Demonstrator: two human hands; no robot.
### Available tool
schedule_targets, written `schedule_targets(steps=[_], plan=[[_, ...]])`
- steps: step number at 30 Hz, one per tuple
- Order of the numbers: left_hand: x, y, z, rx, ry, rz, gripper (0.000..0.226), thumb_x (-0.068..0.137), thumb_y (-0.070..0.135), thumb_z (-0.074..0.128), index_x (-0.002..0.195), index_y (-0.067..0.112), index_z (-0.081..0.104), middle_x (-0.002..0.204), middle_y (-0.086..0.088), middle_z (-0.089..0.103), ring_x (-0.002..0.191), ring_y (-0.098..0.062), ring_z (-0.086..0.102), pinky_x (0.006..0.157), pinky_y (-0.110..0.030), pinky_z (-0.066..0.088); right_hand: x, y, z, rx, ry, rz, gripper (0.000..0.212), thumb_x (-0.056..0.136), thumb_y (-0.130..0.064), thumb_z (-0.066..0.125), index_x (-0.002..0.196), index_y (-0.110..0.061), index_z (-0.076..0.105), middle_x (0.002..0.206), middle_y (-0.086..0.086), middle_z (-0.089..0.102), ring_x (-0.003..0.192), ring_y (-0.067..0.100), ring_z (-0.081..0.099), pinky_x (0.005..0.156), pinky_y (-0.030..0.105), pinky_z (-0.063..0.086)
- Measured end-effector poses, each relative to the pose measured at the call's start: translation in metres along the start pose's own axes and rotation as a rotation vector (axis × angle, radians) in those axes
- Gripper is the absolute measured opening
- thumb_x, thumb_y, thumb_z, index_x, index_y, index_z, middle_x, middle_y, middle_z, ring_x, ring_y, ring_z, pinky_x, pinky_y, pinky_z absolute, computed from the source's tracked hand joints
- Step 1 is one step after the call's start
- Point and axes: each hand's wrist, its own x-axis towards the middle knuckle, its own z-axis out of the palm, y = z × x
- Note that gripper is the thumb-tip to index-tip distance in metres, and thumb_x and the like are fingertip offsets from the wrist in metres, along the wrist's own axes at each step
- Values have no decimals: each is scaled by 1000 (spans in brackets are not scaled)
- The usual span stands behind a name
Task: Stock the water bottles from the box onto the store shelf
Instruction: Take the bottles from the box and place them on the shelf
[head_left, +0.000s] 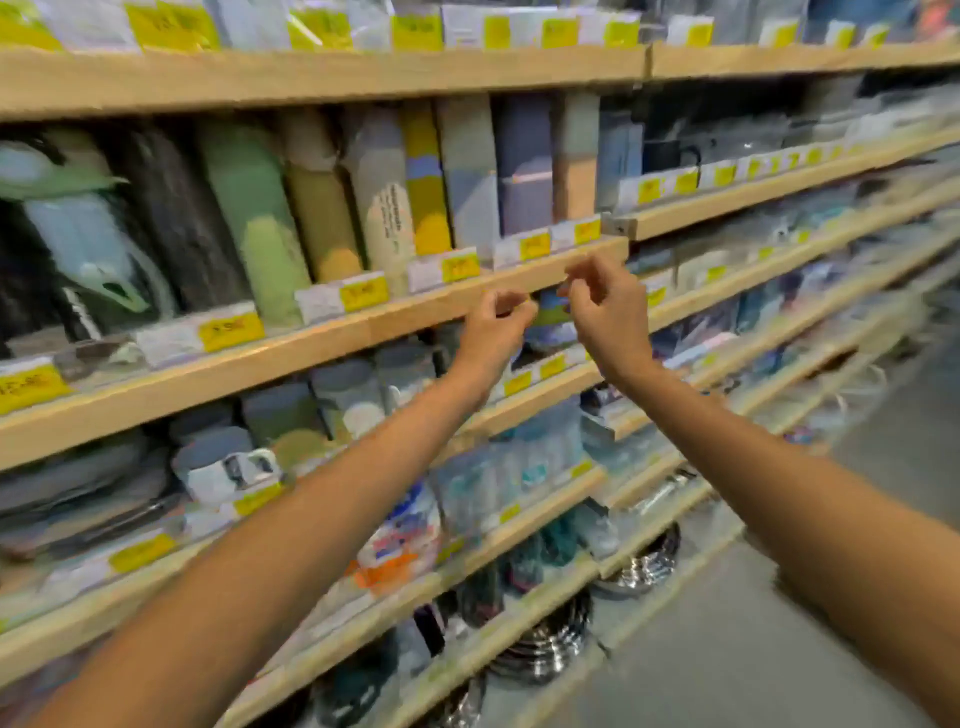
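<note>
Both my arms reach up toward a wooden store shelf. My left hand and my right hand hover just in front of the shelf's front lip, close together, fingers loosely curled, with nothing held that I can make out. Tall water bottles in green, tan, cream and grey stand in a row on that shelf above the hands, beside boxed bottles. The frame is blurred. No stock box is in view.
Yellow price tags line the shelf edges. Lower shelves hold cups, packaged goods and metal racks. Another shelf bay continues to the right. Grey aisle floor lies at the lower right.
</note>
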Motion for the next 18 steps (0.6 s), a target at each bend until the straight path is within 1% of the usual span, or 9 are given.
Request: schedule_targets(steps=[1,3,6,8,10,12,14,16,18], plan=[[2,-6,10,-37,-13,-42,13,95,10,53,106,7,58,88,-4,58,79,-15,56,64,-19,45,-4,13,-6,1,-4,40,24,77,-20,45,88,-9,64,75,6,65,69,23,59,69,37,47],[2,-31,64,-40,-98,-139,6,97,16,51,94,18,56,89,-2,59,84,-17,59,55,-17,43,-19,64,-39,-26,-69,179,23,75,-21,48,87,-10,64,74,8,65,69,22,58,68,36,48],[0,-73,148,-27,-187,-268,12,97,21,50,87,21,56,95,-3,60,89,-17,60,58,-22,43,-40,147,-94,-31,-147,385,11,81,-16,50,85,-14,60,78,16,66,67,22,58,60,29,46],[-4,-97,192,0,-248,-325,11,97,21,51,96,14,60,95,-3,61,84,-16,59,58,-23,40,-54,192,-125,-33,-151,499,14,86,-8,49,82,-17,59,76,11,63,63,16,57,56,23,43],[-5,-124,239,31,-317,-393,15,95,21,54,106,12,59,96,-4,62,82,-15,58,56,-20,39,-68,233,-159,-70,-161,613,15,89,-4,46,84,-11,59,70,6,61,55,8,56,52,21,43],[-5,-147,274,58,-387,-456,5,94,20,55,96,17,58,97,-4,62,83,-15,57,57,-20,39,-77,272,-184,-102,-173,698,15,89,-3,45,86,-5,60,68,8,59,49,6,52,49,20,42],[0,-169,313,74,-466,-483,10,94,21,54,85,23,56,96,-4,61,83,-14,57,60,-22,38,-83,310,-208,-142,-156,800,17,89,-5,45,83,-10,60,69,8,60,52,11,52,49,22,42],[11,-186,353,90,-535,-506,9,94,22,53,86,21,57,95,-5,60,83,-15,56,61,-23,38,-83,351,-232,-175,-122,863,20,90,-5,45,79,-14,59,68,4,60,49,7,53,46,19,42],[22,-199,382,83,-585,-533,8,92,23,54,87,19,56,93,-5,57,77,-14,55,59,-22,36,-81,378,-248,-179,-115,901,18,91,-4,45,85,-9,61,64,2,57,41,-1,51,43,16,40]])
